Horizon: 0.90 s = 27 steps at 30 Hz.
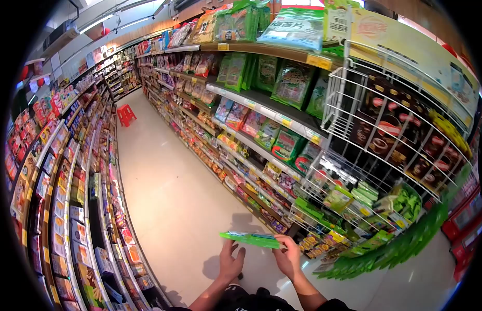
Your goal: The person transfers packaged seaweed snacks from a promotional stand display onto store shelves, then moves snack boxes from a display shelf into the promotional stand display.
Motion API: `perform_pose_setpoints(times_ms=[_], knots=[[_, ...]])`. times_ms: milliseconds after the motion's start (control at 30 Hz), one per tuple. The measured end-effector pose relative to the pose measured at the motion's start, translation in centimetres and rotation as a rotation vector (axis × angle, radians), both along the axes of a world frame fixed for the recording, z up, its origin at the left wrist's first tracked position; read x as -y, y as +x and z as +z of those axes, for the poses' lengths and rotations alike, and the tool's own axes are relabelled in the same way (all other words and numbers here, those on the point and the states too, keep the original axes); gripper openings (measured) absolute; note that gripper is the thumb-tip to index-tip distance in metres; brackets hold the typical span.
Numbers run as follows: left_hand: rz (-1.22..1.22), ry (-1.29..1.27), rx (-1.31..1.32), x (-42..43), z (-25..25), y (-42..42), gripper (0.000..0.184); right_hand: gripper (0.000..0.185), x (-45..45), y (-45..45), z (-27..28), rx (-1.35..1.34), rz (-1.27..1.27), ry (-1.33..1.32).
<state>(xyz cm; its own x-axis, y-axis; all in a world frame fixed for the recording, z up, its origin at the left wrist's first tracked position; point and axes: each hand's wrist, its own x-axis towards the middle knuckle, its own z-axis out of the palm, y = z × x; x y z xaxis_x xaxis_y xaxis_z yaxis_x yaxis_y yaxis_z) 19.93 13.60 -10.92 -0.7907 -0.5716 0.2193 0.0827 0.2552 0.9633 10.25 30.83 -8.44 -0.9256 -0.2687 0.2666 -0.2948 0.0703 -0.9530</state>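
Observation:
A flat green snack packet point(259, 240) is held level in front of my body, seen nearly edge-on. My right hand point(288, 257) grips its right end, fingers along the edge. At the left end, my left hand point(231, 263) has its fingers against the underside, with the thumb standing a little apart below. The packet's printed face is too foreshortened to read.
Packed snack shelves point(267, 109) run along the right, with a white wire rack point(350, 98) of bags nearest me. A strip of hanging green packets point(391, 249) curves below it. More shelves point(70, 207) line the left. A red stool point(126, 115) stands down the aisle.

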Motion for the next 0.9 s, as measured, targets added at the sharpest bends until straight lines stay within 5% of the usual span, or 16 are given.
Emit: perform_pose_setpoints(times_ms=[300, 467, 833, 900], knots=[[-0.118, 0.008, -0.205, 15.8, 3.7, -14.5, 0.043, 0.022, 14.7, -13.3, 3.7, -0.042, 0.022, -0.215], [-0.143, -0.221, -0.357, 24.2, 7.8, -22.7, 0.051, 0.027, 22.6, -19.2, 8.3, -0.302, -0.064, -0.243], [-0.413, -0.061, -0.82, 32.5, 15.4, -38.4, 0.07, 0.045, 31.5, -32.8, 11.1, -0.646, -0.145, -0.295], [-0.392, -0.198, -0.78, 33.6, 17.4, -40.8, 0.07, 0.047, 32.6, -35.6, 11.3, -0.607, -0.119, -0.38]])
